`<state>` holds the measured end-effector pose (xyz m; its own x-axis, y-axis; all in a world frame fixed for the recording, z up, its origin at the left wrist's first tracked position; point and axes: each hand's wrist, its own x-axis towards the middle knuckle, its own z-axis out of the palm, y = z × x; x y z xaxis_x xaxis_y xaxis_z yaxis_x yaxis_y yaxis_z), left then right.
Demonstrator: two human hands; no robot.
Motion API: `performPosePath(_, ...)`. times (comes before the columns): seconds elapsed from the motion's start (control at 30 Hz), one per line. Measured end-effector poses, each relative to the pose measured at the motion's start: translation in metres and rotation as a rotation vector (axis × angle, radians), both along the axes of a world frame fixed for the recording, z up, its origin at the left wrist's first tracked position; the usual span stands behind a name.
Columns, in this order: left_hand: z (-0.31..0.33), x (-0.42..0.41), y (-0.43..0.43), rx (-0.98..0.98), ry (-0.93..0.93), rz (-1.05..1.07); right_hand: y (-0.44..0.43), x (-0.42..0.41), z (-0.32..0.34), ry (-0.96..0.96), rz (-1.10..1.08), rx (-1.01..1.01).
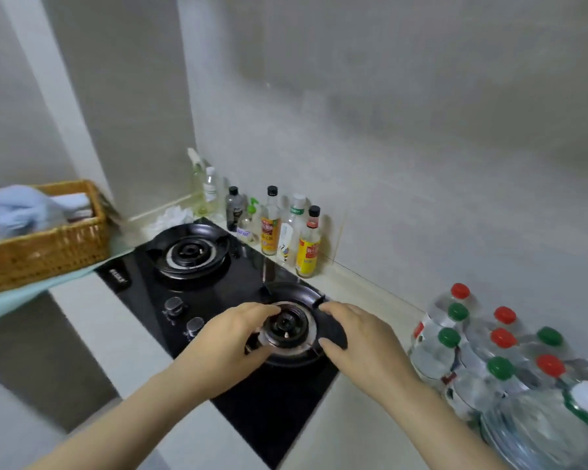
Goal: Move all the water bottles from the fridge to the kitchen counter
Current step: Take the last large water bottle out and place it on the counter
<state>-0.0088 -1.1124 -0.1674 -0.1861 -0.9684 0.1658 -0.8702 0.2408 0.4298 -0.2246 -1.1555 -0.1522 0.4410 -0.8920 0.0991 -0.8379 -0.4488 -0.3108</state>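
Note:
Several clear water bottles [482, 354] with red and green caps stand packed together on the pale kitchen counter [370, 307] at the right. A larger clear jug [550, 432] sits in front of them at the lower right. My left hand [231, 337] and my right hand [357, 334] hover side by side over the near burner of the black gas stove [218, 300]. Both hands hold nothing and their fingers are loosely curved. The fridge is out of view.
Condiment and oil bottles [272, 222] line the wall behind the stove. A wicker basket [45, 245] with cloth in it stands on a light green surface at the left. Two stove knobs [184, 313] sit on the stove's near edge.

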Motion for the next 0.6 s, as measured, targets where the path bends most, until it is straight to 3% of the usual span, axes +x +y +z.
performPosePath(0.6, 0.040, 0.152, 0.240, -0.042, -0.006, 0.739, 0.113, 0.241, 0.036, -0.048, 0.755, -0.090)
